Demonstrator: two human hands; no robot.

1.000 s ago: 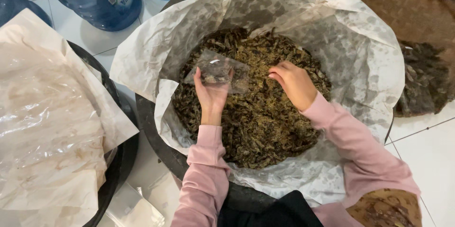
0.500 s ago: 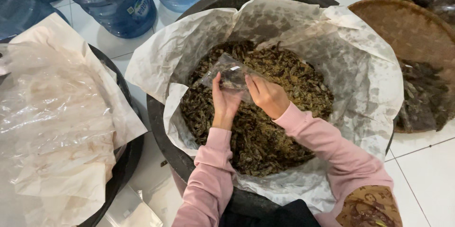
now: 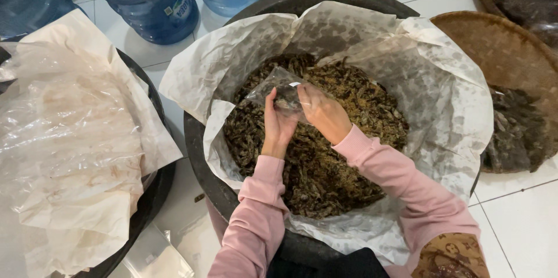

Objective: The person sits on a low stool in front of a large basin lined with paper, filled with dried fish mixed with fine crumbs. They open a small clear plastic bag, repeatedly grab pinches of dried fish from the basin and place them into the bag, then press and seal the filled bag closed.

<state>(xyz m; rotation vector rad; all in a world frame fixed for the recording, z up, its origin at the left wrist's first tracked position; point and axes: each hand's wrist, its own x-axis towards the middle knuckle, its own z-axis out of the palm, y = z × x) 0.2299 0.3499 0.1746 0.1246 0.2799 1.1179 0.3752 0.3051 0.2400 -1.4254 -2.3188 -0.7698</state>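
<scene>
Two black tubs stand on the white tiled floor (image 3: 523, 220). At the left edge, one tub (image 3: 152, 194) is covered with crumpled, stained paper and clear plastic sheeting (image 3: 70, 138). Behind it, along the far edge of the floor, stand blue water jugs (image 3: 152, 2). At centre sits the large black tub (image 3: 200, 156), lined with white paper (image 3: 453, 109) and filled with dark dried leaves (image 3: 337, 162).

Over the leaves, near the tub's far-left side, both hands hold a small clear plastic bag (image 3: 279, 87). The left hand (image 3: 278, 126) grips the bag from below, fingers curled and pressed together against the plastic. The right hand (image 3: 324, 114) meets it from the right, fingertips bunched at the bag's mouth; whether they pinch leaves or only the bag's edge cannot be told. Both sleeves are pink.

At the right edge, a woven round tray (image 3: 500, 51) leans partly over the tub's rim, with dark leaves (image 3: 514, 133) on its near side.
</scene>
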